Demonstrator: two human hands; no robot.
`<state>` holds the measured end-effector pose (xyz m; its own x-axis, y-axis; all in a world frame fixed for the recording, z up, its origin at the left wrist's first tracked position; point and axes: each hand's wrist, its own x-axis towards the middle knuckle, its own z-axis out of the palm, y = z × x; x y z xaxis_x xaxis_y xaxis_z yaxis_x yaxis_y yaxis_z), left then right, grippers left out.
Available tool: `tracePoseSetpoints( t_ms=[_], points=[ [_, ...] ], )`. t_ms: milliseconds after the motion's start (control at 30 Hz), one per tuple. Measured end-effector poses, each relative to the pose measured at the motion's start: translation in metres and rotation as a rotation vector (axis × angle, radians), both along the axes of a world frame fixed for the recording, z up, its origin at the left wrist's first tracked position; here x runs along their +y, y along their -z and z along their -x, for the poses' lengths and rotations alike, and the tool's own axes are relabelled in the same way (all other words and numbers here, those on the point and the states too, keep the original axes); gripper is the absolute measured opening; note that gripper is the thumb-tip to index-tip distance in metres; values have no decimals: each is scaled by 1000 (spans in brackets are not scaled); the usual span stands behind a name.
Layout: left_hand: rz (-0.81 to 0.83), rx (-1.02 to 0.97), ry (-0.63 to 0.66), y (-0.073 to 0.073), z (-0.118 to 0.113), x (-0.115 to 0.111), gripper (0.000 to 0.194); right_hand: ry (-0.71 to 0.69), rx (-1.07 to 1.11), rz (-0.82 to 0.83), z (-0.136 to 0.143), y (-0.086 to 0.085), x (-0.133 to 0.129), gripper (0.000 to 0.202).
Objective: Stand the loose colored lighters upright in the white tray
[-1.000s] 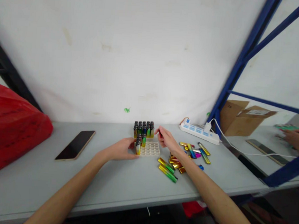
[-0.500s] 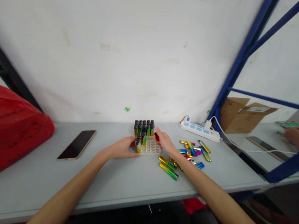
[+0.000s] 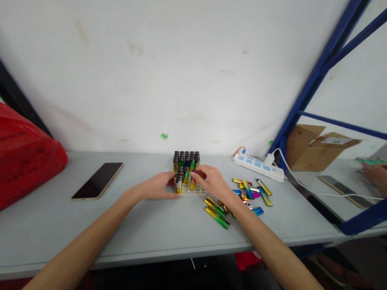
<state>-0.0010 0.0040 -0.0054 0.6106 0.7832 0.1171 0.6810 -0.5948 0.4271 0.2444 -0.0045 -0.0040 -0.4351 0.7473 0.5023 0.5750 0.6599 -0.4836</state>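
L hand (image 3: 159,186) & R hand (image 3: 213,181) flank tray (image 3: 186,190), R-held lighter (image 3: 193,184) btwn.

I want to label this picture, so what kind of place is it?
Probably a small workshop: a plain workbench against a wall, blue metal frame, and lighters upright in rows.
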Motion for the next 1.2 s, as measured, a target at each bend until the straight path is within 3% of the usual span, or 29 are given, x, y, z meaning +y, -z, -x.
tracePoseSetpoints(
  t_ms=[133,333,533,733,867,1033,1200],
  points=[
    [17,-11,-6,3,2,2,46,1,60,23,6,5,0,31],
    [20,5,-10,4,2,2,46,-60,-142,-11,8,11,4,29],
    [15,47,-20,-2,0,0,42,-65,-275,-57,8,5,8,28],
    [25,47,-14,-2,1,1,45,119,-424,-22,16,6,7,33],
    [33,33,-32,-4,-1,-1,43,74,-414,-19,15,7,6,41],
    [44,0,-27,-4,-2,-2,46,154,-230,-59,-22,-10,-2,48],
    [34,10,-27,-2,-2,0,47,250,-233,-79,-91,-14,-42,40]
  ],
)
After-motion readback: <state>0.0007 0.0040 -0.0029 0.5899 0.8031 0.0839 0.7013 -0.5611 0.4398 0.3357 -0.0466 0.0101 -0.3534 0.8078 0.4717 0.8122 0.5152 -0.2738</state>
